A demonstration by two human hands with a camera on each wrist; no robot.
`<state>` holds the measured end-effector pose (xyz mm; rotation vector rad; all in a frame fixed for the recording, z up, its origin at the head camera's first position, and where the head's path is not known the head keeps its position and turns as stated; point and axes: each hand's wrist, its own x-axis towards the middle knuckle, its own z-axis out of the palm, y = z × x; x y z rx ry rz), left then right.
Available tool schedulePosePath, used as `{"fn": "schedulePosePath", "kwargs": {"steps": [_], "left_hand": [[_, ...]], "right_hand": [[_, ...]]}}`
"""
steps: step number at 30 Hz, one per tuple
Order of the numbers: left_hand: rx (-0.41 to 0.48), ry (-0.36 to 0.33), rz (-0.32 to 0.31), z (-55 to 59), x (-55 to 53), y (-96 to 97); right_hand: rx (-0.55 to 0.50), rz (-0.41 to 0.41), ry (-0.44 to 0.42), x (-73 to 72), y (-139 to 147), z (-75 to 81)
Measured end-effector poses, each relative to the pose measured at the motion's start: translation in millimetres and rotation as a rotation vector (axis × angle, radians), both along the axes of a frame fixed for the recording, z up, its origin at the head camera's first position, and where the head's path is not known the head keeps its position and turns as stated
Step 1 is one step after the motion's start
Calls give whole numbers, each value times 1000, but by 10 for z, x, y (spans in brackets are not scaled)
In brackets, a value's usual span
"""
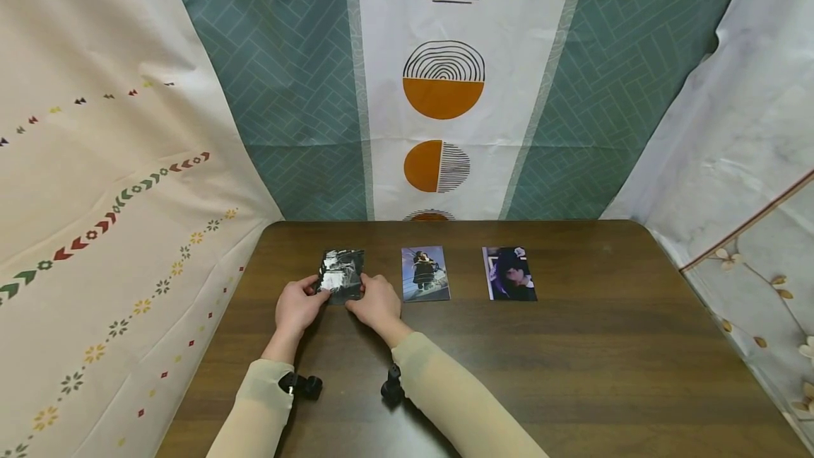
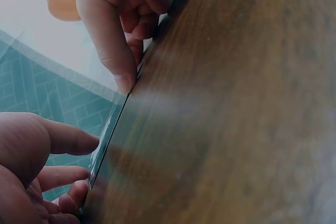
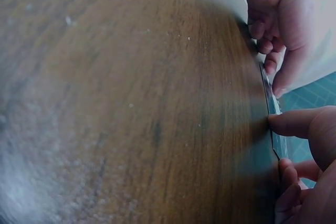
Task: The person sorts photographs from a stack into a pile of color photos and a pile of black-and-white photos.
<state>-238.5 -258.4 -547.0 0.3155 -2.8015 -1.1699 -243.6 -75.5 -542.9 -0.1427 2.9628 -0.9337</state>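
A dark, glossy photo card (image 1: 341, 276) with bright reflections lies at the left of the row on the table. My left hand (image 1: 297, 308) holds its left side, thumb over the lower left part of its face. On the other side, my right hand (image 1: 376, 302) holds the card by its right edge and lower right corner. Seen edge-on in the left wrist view, the card (image 2: 108, 135) is a thin strip close over the wood, between the left hand (image 2: 31, 166) and the right hand (image 2: 118, 19). Glare hides most of its picture.
Right of the hands lies a photo card (image 1: 425, 273) with a dark-clothed figure on a pale blue-purple ground. Farther right is a dark purple photo card (image 1: 509, 274). The brown wooden table (image 1: 572, 373) meets a patterned curtain (image 1: 305, 90) at its back edge.
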Motion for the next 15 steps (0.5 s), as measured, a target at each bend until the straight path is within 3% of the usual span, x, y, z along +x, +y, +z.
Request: {"fn": "schedulePosePath", "kwargs": {"steps": [15], "left_hand": [[17, -7, 11, 1, 2, 12]], "right_hand": [[9, 6, -15, -2, 22, 8]]}}
